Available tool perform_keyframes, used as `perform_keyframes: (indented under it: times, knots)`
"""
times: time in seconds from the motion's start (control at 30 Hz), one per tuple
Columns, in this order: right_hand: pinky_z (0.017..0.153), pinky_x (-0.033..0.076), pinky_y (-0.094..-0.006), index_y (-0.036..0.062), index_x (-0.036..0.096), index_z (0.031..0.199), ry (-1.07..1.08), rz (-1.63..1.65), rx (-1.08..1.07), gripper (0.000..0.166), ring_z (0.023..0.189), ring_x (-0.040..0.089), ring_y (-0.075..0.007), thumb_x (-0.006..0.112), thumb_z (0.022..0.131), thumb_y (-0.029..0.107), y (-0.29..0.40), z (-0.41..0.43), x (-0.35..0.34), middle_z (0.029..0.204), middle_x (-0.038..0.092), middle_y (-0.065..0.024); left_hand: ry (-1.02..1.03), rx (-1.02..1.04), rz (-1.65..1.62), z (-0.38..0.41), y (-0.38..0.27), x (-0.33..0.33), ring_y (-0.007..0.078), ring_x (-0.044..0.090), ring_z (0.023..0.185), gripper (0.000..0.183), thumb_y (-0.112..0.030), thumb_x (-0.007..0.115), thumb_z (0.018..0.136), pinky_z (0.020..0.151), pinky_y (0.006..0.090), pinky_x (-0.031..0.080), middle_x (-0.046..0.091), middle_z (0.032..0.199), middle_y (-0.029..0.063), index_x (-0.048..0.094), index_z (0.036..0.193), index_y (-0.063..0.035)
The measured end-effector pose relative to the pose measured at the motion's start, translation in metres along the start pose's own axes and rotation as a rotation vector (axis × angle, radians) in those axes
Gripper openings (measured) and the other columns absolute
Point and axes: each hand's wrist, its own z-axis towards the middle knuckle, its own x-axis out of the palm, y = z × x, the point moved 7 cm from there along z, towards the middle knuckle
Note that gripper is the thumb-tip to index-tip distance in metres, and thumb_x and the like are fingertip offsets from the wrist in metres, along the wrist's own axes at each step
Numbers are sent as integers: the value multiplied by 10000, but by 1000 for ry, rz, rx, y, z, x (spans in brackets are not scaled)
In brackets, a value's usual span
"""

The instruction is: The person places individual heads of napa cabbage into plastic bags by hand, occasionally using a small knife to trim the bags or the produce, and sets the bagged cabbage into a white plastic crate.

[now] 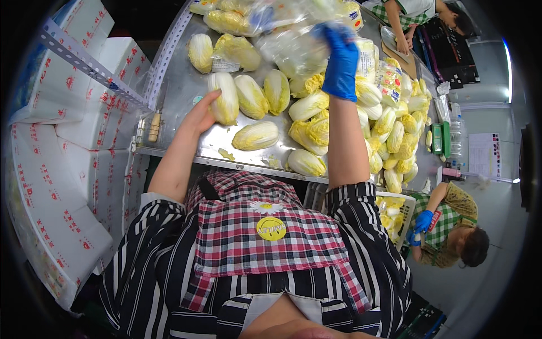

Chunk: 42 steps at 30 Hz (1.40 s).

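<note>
My bare left hand [203, 113] grips the side of a napa cabbage [224, 99] low over the metal table [171, 84]. Farther out, my right hand [341, 63], in a blue glove, holds a clear plastic bag [296, 51]; both bag and fingertips are blurred by motion. Just right of the gripped cabbage lie two more, a pale cabbage [252, 96] and a greener one [277, 92]. Nearer to me a single cabbage [255, 136] rests on its side. Beneath my right forearm spreads a large pile of loose cabbages [387, 127].
Bagged cabbages [228, 21] lie at the table's far side. A wooden-handled tool [155, 126] is by the left edge. White printed boxes [55, 178] are stacked at left. One co-worker [453, 233] stands right, beside a crate [407, 216]; another person [406, 25] works at far right.
</note>
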Motion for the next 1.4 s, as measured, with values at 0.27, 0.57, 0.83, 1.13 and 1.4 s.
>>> perform_keyframes:
  times: [0.27, 0.57, 0.83, 1.13, 1.4]
  knots:
    - [748, 438, -266, 69, 600, 943, -35, 161, 175, 171, 784, 557, -111, 598, 866, 222, -43, 5, -10, 837, 605, -15, -418, 311, 1535, -18, -12, 8, 341, 374, 1232, 837, -337, 729, 718, 991, 476, 322, 391, 1307, 214, 306, 1362, -8]
    - [514, 422, -256, 92, 591, 871, 175, -137, 225, 141, 551, 492, -146, 520, 902, 210, -45, 7, -17, 745, 569, -10, -130, 594, 1120, -1, -27, 80, 343, 377, 1247, 783, -360, 646, 823, 1035, 386, 321, 343, 1354, 206, 238, 1418, -56]
    - [426, 270, -268, 153, 463, 645, 4, 574, 566, 342, 405, 325, -130, 383, 948, 291, -30, -28, 28, 537, 408, 27, 740, -173, -431, 12, 14, 136, 388, 420, 1234, 889, -759, 313, 803, 918, 492, 471, 422, 1348, 178, 295, 1398, -98]
    - [453, 275, -296, 156, 423, 600, 109, 428, 499, 315, 452, 342, -141, 439, 877, 306, 0, -57, 14, 525, 382, 10, 1091, -600, -423, -17, 53, 162, 429, 432, 1214, 892, -623, 541, 786, 903, 515, 475, 430, 1333, 242, 280, 1396, -27]
    - [743, 489, -327, -16, 605, 968, 157, 270, 277, 325, 789, 597, -202, 570, 840, 281, 29, -94, -3, 889, 621, -109, 652, -229, 242, -8, 62, 167, 202, 460, 1193, 764, -279, 750, 753, 1027, 341, 345, 503, 1275, 84, 359, 1360, -31]
